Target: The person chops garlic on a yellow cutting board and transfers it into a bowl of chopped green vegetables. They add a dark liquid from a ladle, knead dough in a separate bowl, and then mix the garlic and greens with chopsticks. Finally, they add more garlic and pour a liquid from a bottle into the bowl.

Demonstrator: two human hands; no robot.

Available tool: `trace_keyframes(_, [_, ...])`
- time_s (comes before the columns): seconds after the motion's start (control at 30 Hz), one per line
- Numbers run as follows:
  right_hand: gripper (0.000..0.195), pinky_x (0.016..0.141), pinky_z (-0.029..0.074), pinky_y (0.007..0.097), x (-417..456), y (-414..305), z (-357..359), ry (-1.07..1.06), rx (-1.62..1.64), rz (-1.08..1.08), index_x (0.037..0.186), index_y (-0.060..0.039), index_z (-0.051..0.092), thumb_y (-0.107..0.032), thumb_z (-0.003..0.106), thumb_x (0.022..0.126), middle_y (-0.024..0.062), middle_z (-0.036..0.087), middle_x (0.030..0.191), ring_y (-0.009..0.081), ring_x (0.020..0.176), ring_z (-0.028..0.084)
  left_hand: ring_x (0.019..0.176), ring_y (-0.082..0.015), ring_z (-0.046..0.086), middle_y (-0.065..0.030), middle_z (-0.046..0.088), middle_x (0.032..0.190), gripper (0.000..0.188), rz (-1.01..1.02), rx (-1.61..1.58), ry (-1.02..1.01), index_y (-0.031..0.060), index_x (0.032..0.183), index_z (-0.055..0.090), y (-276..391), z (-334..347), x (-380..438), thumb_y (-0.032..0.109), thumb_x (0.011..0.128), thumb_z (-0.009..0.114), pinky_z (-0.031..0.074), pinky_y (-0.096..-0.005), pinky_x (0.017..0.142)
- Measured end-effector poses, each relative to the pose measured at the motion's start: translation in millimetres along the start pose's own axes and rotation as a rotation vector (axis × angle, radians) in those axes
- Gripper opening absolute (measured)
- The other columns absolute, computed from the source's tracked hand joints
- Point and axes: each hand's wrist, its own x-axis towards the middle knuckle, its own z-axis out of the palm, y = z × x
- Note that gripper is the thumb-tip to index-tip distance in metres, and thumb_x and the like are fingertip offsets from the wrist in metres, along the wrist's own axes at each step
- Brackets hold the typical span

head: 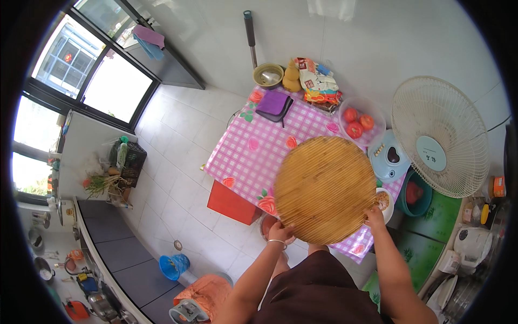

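Observation:
A round wooden board (pixel 325 188) with a ribbed, slatted-looking face is held between my two hands in front of my body. My left hand (pixel 282 231) grips its lower left edge, and a bangle circles that wrist. At the lower right edge, my right hand (pixel 375 218) has its fingers on the rim. The board covers part of a table with a pink checked, rose-printed tablecloth (pixel 238 152). Just beyond my right hand, a white plate (pixel 389 210) with light brown food is partly hidden by the board.
Along the table's back stand a plastic bowl of tomatoes (pixel 378 109), food bags (pixel 319 83), a gourd (pixel 291 77) and a basket (pixel 268 75). A purple cloth (pixel 274 104) lies farther left. A fan (pixel 441 137) and a light-blue appliance (pixel 386 160) are at right; a red box (pixel 232 202) stands below.

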Motion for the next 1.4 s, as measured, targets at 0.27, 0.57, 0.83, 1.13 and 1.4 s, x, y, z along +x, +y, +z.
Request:
trace_keyframes(0.27, [0.034, 0.074, 0.051, 0.0266, -52, -81, 53, -0.142, 0.279, -0.327, 0.121, 0.0008, 0.056, -0.014, 0.061, 0.091, 0.009, 0.067, 0.098, 0.0166, 0.084, 0.065, 0.119, -0.0317, 0.054, -0.0118, 0.057, 0.127, 0.057, 0.238, -0.593, -0.042, 0.0021, 0.13, 0.047, 95, -81, -8, 0.01, 0.077, 0.069, 0.044, -0.0478, 0.103])
trace_keyframes(0.57, [0.058, 0.101, 0.041, 0.0433, 5, -90, 119, 0.126, -0.971, -0.895, 0.122, -0.0001, 0.055, -0.029, 0.073, 0.076, 0.0222, 0.056, 0.123, 0.0347, 0.116, 0.054, 0.115, -0.0336, 0.054, -0.0173, 0.057, 0.124, 0.03, 0.223, -0.916, 0.412, -0.0011, 0.123, 0.049, 121, -109, 98, 0.01, 0.096, 0.051, 0.046, -0.0504, 0.1])
trace_keyframes(0.83, [0.085, 0.104, 0.039, 0.041, 110, -97, 135, -0.11, -0.787, -0.21, 0.125, 0.0036, 0.053, -0.066, 0.06, 0.077, 0.0232, 0.052, 0.129, 0.0342, 0.123, 0.05, 0.102, -0.0346, 0.06, -0.0196, 0.058, 0.118, 0.047, -0.227, -0.302, 0.139, 0.0035, 0.125, 0.048, 73, -41, 94, 0.041, 0.096, 0.049, 0.051, -0.0448, 0.089])
trace_keyframes(1.13, [0.056, 0.082, 0.05, 0.0406, 2, -105, 151, -0.029, -0.845, -0.546, 0.099, -0.004, 0.06, -0.042, 0.081, 0.063, 0.015, 0.062, 0.097, 0.0326, 0.097, 0.06, 0.07, -0.027, 0.068, -0.0152, 0.061, 0.102, 0.033, 0.074, 0.227, 0.053, -0.001, 0.121, 0.045, 26, 66, 38, 0.008, 0.09, 0.054, 0.059, -0.0357, 0.043])
trace_keyframes(1.4, [0.065, 0.091, 0.047, 0.0412, -44, -66, 148, -0.124, -0.661, -0.538, 0.116, -0.0061, 0.055, -0.029, 0.081, 0.06, 0.0169, 0.061, 0.107, 0.0328, 0.108, 0.056, 0.073, -0.0268, 0.068, -0.0152, 0.06, 0.105, 0.039, 0.103, 0.254, -0.016, 0.0007, 0.126, 0.039, 39, 69, 25, 0.007, 0.091, 0.053, 0.059, -0.0349, 0.044])
